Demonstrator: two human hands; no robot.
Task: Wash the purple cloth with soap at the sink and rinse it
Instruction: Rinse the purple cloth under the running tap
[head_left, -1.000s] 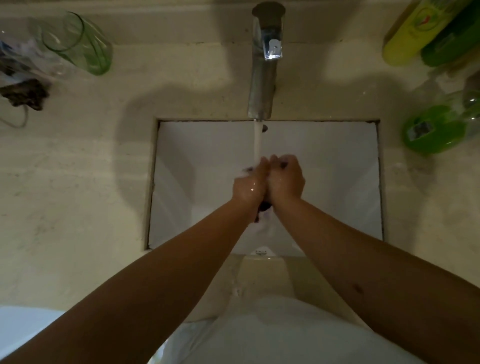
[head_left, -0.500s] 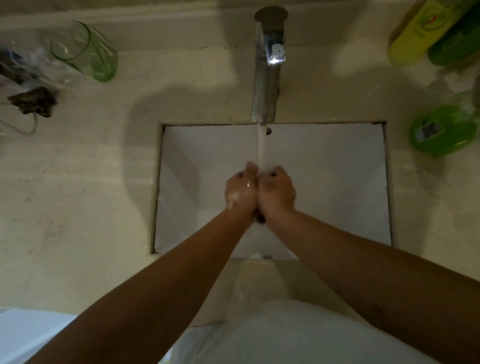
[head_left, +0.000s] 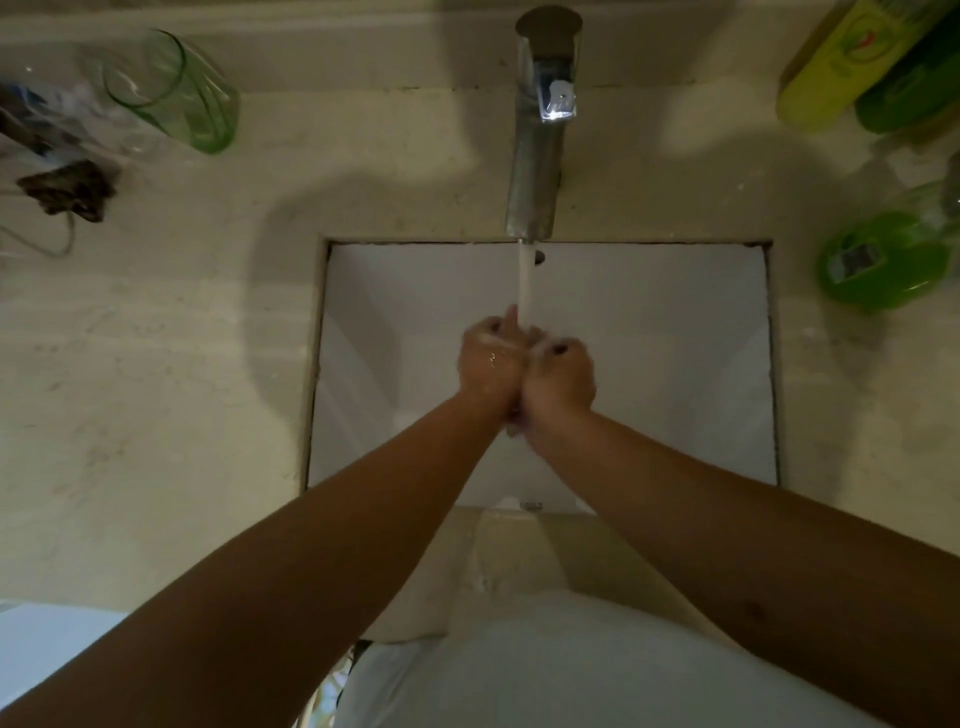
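Both my hands are pressed together over the white sink (head_left: 675, 322), right under the water stream (head_left: 525, 280) that runs from the metal tap (head_left: 540, 130). My left hand (head_left: 488, 369) and my right hand (head_left: 563, 384) are curled, wet and a little foamy. They grip the purple cloth (head_left: 559, 349) between them. Only a small dark bit of the cloth shows between the fingers; the rest is hidden inside the fists.
A green glass (head_left: 176, 98) lies on the beige counter (head_left: 156, 364) at the back left, beside a dark clump (head_left: 67, 189). A yellow bottle (head_left: 841, 67) and a green bottle (head_left: 883, 260) stand at the right.
My fists have stayed together under the stream and shifted slightly against each other. The dark cloth end that hung below my hands a second ago hardly shows now.
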